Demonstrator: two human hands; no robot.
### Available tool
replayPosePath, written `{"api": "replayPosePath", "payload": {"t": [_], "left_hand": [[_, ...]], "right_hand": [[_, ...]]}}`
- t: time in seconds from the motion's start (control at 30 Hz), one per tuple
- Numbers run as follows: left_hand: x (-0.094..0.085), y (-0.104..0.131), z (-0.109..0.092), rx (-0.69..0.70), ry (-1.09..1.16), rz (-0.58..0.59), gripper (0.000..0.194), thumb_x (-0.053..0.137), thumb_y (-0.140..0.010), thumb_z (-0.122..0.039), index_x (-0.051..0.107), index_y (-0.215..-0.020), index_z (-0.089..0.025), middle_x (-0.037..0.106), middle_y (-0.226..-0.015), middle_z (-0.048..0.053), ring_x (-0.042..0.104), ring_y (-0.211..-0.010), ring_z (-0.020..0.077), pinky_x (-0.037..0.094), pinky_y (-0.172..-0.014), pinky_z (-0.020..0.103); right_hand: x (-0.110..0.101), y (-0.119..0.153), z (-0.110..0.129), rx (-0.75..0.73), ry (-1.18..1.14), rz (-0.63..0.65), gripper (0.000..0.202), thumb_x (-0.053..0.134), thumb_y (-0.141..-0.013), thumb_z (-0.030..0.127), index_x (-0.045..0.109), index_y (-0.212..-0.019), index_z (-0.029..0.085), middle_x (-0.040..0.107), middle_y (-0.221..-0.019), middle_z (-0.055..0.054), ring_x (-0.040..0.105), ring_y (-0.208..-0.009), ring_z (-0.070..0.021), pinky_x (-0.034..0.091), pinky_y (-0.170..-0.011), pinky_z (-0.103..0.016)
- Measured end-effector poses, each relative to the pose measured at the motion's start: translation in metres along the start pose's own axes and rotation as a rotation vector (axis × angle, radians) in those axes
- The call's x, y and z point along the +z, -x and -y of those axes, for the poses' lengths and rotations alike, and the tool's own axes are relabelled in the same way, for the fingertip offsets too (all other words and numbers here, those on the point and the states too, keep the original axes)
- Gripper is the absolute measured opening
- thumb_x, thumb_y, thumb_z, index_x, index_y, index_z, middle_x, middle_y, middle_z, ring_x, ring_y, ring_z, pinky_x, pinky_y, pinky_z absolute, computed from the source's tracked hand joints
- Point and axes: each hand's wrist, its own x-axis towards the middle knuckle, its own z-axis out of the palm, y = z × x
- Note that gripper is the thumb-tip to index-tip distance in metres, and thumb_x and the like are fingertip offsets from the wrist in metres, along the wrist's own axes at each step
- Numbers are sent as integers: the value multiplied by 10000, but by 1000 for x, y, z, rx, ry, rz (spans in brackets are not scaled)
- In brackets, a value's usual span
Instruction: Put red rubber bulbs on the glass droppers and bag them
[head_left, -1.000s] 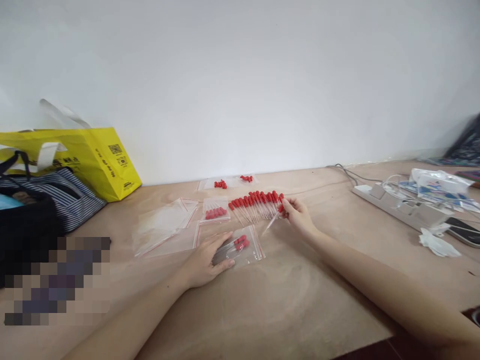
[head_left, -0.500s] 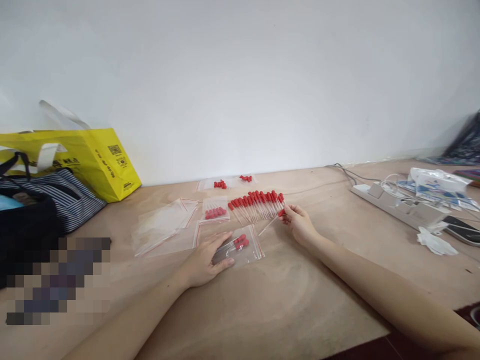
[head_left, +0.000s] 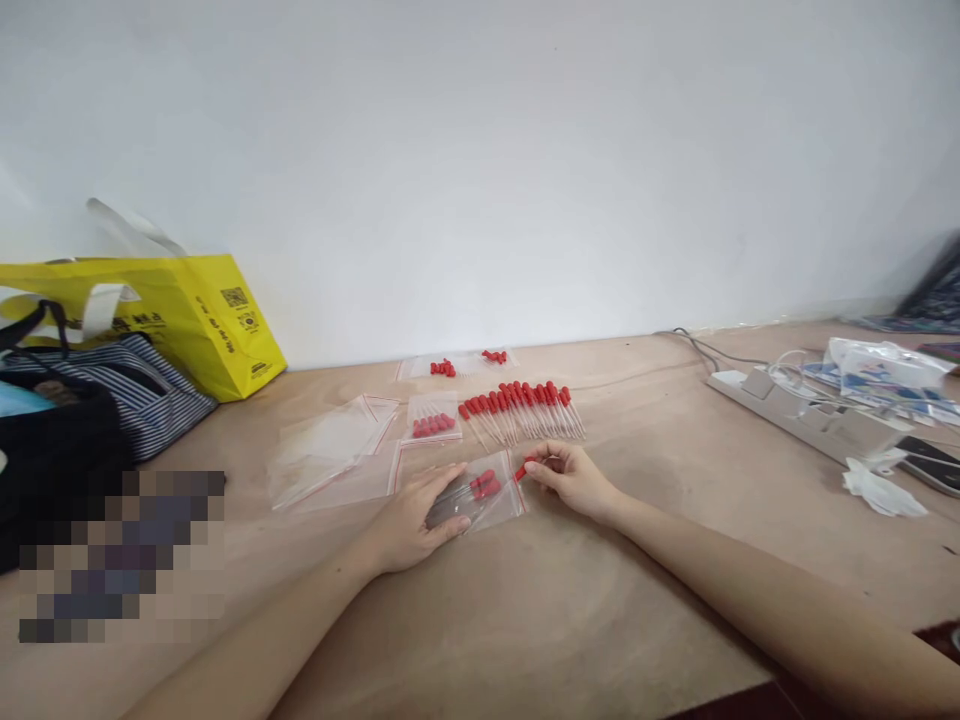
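My left hand (head_left: 414,520) lies on a small clear zip bag (head_left: 496,508), its thumb and fingers spread toward the bag's two edges. Inside are a few droppers with red rubber bulbs (head_left: 486,484). At the bag's red-lined mouth, my right hand (head_left: 568,478) pinches the red bulb of another dropper (head_left: 525,468). That dropper's glass tube points left into the bag; its tip is hard to make out. Just beyond the right hand lies a row of loose droppers (head_left: 525,398), bulbs away from me. A filled zip bag (head_left: 433,418) rests left of the row.
Flat zip bags (head_left: 330,450) overlap at the left. Two bags with red-tipped items (head_left: 447,369) lie by the wall. A yellow bag (head_left: 217,330) and a striped bag (head_left: 150,385) stand far left. A power strip (head_left: 802,415), tissue (head_left: 881,488) and phone (head_left: 934,465) are on the right.
My right hand has moved left and nearer from the end of the dropper row to the bag's mouth, carrying one dropper. My left hand stays in place.
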Motion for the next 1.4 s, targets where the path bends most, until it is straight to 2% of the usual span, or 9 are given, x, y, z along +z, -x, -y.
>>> {"api": "replayPosePath", "payload": {"t": [0.1, 0.3, 0.47, 0.77, 0.83, 0.97, 1.1, 1.23, 1.4], "left_hand": [[-1, 0, -1, 3, 1, 13, 568, 424, -811, -474, 294, -1304, -222, 354, -1353, 59, 311, -1238, 229, 272, -1014, 398], [-2, 0, -2, 12, 11, 7, 605, 454, -790, -499, 297, -1302, -217, 338, -1362, 65, 306, -1241, 235, 275, -1013, 395], [0, -1, -2, 7, 13, -3, 588, 456, -791, -491, 311, -1293, -221, 357, -1351, 66, 317, -1235, 237, 279, -1011, 403], [-1, 1, -2, 17, 11, -6, 610, 473, -782, -475, 309, -1296, -192, 354, -1350, 80, 324, -1231, 231, 287, -1011, 381], [-3, 1, -4, 21, 6, 0, 612, 480, -777, -471, 313, -1294, -190, 361, -1346, 82, 325, -1230, 232, 286, -1012, 382], [-5, 0, -7, 29, 13, 6, 606, 492, -777, -452, 294, -1302, -224, 348, -1356, 59, 317, -1235, 229, 284, -1011, 396], [-5, 0, -7, 33, 30, 7, 611, 494, -777, -448, 291, -1306, -219, 352, -1354, 64, 322, -1232, 234, 281, -1011, 405], [-5, 0, -7, 21, 39, 6, 613, 503, -771, -456, 302, -1303, -227, 356, -1352, 60, 331, -1226, 244, 289, -1006, 414], [-4, 0, -5, 43, 40, -2, 619, 506, -771, -454, 301, -1304, -216, 358, -1350, 66, 336, -1223, 236, 295, -1008, 399]], "right_hand": [[-3, -4, -3, -73, 108, 5, 252, 637, -641, 376, 600, -757, 155, 589, -679, 2, 463, -540, -77, 360, -519, -212], [-7, -6, -3, -53, 96, -56, 251, 638, -638, 348, 616, -810, 166, 583, -660, 9, 479, -545, -90, 370, -516, -212], [3, 0, -3, -88, 173, 64, 209, 661, -622, 271, 618, -800, 171, 621, -666, 3, 532, -585, -103, 396, -572, -223], [9, -16, 0, -90, 165, 409, 220, 683, -586, 359, 641, -649, 153, 610, -613, -1, 516, -528, -99, 402, -530, -220], [11, -20, 0, -108, 184, 377, 216, 682, -584, 360, 635, -627, 153, 602, -612, 3, 504, -526, -94, 395, -523, -214], [15, -21, -1, -194, 322, 164, 142, 624, -651, 289, 607, -590, 162, 531, -521, 34, 431, -471, -72, 339, -474, -187], [5, -27, 0, -203, 409, 153, 101, 570, -677, 236, 607, -613, 167, 554, -544, 23, 457, -489, -83, 348, -482, -190], [-3, -49, 12, -198, 589, -81, 98, 577, -661, 252, 627, -619, 178, 600, -579, 0, 515, -537, -117, 382, -530, -219], [29, -82, 34, -98, 1062, -104, 142, 571, -692, 310, 661, -722, 205, 661, -772, -50, 587, -769, -181, 404, -688, -261]]}}
